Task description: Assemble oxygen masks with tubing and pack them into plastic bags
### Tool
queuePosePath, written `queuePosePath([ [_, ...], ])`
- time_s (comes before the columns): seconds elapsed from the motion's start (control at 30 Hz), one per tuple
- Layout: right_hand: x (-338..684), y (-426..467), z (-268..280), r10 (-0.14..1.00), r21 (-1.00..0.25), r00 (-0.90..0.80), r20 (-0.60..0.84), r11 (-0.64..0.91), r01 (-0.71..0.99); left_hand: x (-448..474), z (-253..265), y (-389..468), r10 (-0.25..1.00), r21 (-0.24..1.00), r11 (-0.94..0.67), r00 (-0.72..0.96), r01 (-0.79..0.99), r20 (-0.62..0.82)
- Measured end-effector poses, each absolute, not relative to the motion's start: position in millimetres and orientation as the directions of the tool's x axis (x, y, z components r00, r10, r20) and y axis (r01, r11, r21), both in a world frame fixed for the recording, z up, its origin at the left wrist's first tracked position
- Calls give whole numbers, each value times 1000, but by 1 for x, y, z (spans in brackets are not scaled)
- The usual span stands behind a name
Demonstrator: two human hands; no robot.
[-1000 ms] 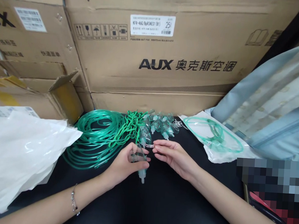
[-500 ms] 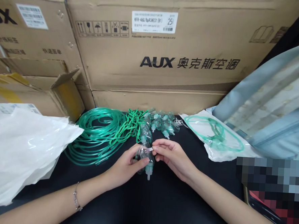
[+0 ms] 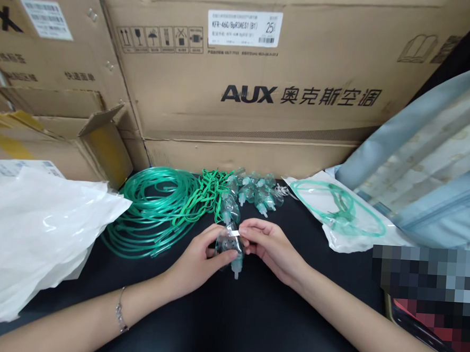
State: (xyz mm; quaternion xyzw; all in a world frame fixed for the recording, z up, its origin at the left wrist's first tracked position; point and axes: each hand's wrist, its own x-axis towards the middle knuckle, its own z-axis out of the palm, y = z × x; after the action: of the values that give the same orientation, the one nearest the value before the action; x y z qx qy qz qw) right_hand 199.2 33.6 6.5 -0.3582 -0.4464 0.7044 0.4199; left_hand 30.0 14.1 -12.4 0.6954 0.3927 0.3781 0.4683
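Observation:
My left hand [image 3: 202,253] is closed around a clear green oxygen mask [image 3: 231,244], thumb across its front. The mask's pale nozzle points down toward me. A small whitish nose clip strip [image 3: 234,233] lies across the mask's narrow top. My right hand [image 3: 268,242] pinches the right end of that strip between thumb and forefinger, with its other fingers curled beside the mask. Just beyond my hands are several more masks [image 3: 263,199] and a small pile of silvery strips [image 3: 282,191].
Coiled green tubing [image 3: 149,213] and green elastic straps [image 3: 206,190] lie left of the masks. White bags [image 3: 36,238] are stacked at the left. A bagged mask with tubing [image 3: 336,209] lies right. Cardboard boxes [image 3: 242,118] stand behind; a phone-like object [image 3: 390,310] is at lower right.
The mask has turned slightly and shifted a little right in my left hand. The strip, earlier sticking out toward my right fingers, now lies against the mask's top.

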Motion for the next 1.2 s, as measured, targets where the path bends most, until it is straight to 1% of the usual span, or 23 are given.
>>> queuePosePath([
  [0.1, 198, 33, 6, 916, -931, -382, -126, -241, -272, 30, -12, 14, 902, 951, -245, 405, 188, 152],
  [0.23, 197, 33, 5, 922, -941, -368, -123, -226, -251, 31, -11, 14, 897, 964, -231, 412, 131, 159],
  [0.47, 195, 34, 8, 948, -978, -305, -89, -141, -153, 31, -9, 15, 897, 975, -217, 404, 49, 179],
  [0.57, 196, 33, 10, 951, -986, -302, -67, -109, -123, 31, -9, 14, 897, 979, -204, 406, 25, 177],
  [0.7, 196, 32, 12, 943, -989, -323, -82, -117, -92, 30, -7, 13, 899, 988, -156, 412, -13, 148],
  [0.8, 197, 31, 13, 936, -990, -341, -83, -117, -80, 30, -6, 12, 904, 989, -147, 406, -9, 138],
  [0.93, 197, 31, 14, 932, -991, -354, -77, -109, -71, 30, -5, 12, 903, 984, -179, 400, 18, 157],
  [1.2, 195, 32, 13, 920, -989, -375, -114, -139, -41, 30, -6, 12, 900, 980, -199, 398, 13, 177],
])
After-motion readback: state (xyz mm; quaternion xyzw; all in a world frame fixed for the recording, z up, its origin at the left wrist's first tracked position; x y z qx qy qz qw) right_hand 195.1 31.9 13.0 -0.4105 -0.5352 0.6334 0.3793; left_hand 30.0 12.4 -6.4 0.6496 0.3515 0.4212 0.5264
